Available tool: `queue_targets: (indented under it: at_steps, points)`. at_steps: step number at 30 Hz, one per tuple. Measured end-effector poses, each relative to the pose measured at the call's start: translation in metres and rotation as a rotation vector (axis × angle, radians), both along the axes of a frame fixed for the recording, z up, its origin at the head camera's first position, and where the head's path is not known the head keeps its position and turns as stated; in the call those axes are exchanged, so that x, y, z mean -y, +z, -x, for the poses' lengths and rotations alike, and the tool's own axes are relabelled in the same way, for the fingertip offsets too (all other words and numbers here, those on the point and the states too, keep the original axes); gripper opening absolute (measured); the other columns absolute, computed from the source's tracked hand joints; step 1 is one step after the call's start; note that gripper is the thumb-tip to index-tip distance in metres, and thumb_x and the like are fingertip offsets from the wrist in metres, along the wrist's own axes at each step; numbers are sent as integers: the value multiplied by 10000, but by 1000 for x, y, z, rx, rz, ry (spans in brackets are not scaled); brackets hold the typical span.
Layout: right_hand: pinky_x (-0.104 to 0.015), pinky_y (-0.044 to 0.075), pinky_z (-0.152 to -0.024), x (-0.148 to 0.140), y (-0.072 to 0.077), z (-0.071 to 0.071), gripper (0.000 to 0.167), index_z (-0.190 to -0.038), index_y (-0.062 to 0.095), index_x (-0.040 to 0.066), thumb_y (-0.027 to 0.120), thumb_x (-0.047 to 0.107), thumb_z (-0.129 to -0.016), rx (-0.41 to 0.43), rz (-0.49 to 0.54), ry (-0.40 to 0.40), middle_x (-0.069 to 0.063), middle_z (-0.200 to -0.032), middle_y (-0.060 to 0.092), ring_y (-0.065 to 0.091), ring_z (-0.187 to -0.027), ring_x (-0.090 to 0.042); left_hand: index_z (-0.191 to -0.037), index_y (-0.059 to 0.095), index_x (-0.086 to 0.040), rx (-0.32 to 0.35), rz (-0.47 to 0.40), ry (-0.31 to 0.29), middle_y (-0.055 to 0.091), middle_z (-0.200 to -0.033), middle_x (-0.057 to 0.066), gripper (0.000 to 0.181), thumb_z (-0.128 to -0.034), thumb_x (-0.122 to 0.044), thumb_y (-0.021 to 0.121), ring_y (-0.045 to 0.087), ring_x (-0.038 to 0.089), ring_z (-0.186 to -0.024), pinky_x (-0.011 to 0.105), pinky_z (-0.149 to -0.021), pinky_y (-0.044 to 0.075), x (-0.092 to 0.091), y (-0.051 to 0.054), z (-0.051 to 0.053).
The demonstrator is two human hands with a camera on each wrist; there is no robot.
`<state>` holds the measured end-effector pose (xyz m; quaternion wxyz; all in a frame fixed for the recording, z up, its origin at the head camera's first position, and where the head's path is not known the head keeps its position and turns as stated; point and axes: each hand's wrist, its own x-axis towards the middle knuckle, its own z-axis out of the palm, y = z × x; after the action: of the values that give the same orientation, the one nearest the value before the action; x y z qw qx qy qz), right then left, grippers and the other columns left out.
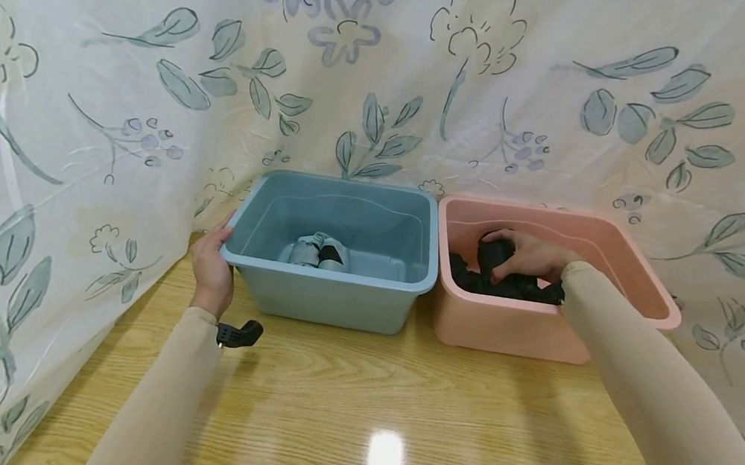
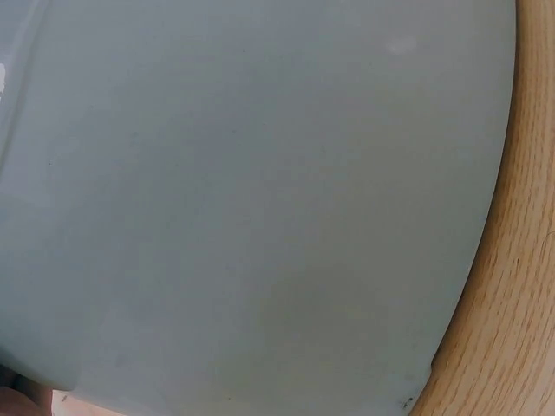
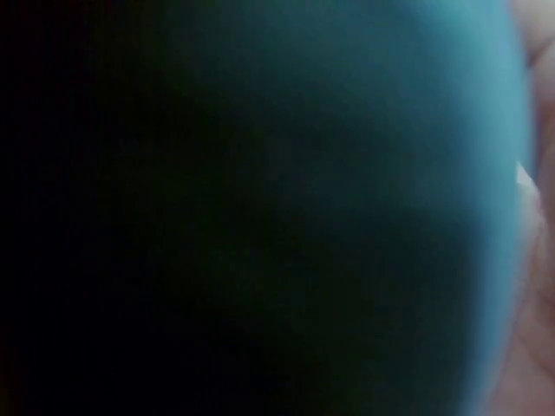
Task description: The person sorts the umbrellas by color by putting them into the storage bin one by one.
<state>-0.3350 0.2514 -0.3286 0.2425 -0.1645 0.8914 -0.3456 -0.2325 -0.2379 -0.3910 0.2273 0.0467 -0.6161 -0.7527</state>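
Note:
My left hand (image 1: 213,266) grips the left rim of a blue plastic bin (image 1: 332,300); the bin's outer wall (image 2: 260,208) fills most of the left wrist view. Inside that bin lie light grey-green rolled cloth bundles (image 1: 320,251), one with a black patch. Over in a pink plastic bin (image 1: 511,328), my right hand (image 1: 535,257) holds a black rolled bundle (image 1: 493,255), thumb and fingers on opposite sides. More black bundles (image 1: 515,287) lie beneath it, partly hidden by the front rim. A dark, blurred surface (image 3: 303,217) covers the right wrist view, with part of the hand at its right edge.
Both bins stand side by side on a wood-grain table (image 1: 315,407). A floral curtain (image 1: 387,77) hangs right behind them and along the left side. A black wrist device (image 1: 239,334) sticks out from my left wrist.

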Motion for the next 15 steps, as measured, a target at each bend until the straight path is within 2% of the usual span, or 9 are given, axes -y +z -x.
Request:
queue_targets:
  at_steps: [5, 10, 15]
  points:
    - [-363, 517, -795, 0, 2, -1, 838, -1493, 388, -16, 811, 41, -771, -44, -7, -14, -262, -1420, 378, 498, -1085, -384, -1473, 493, 6, -5, 2, 2, 462, -1544, 111, 474, -1047, -80, 304, 383, 222, -1451, 382, -1202, 259, 0, 0, 0]
    - [-442, 446, -914, -1, 5, -2, 849, -1505, 377, -22, 809, 54, -779, -106, -38, -22, -279, -1481, 347, 449, -1137, -394, -1473, 499, 0, -6, 3, 0, 465, -1541, 121, 477, -1045, -78, 303, 390, 224, -1446, 385, -1200, 264, 1, -1, 0]
    - [-464, 441, -920, -2, 6, -2, 868, -1520, 359, -15, 807, 54, -780, -102, -52, -31, -283, -1495, 325, 433, -1146, -404, -1471, 491, 12, -8, 8, 4, 466, -1539, 122, 472, -1047, -81, 306, 391, 230, -1447, 389, -1198, 270, 1, -1, 0]
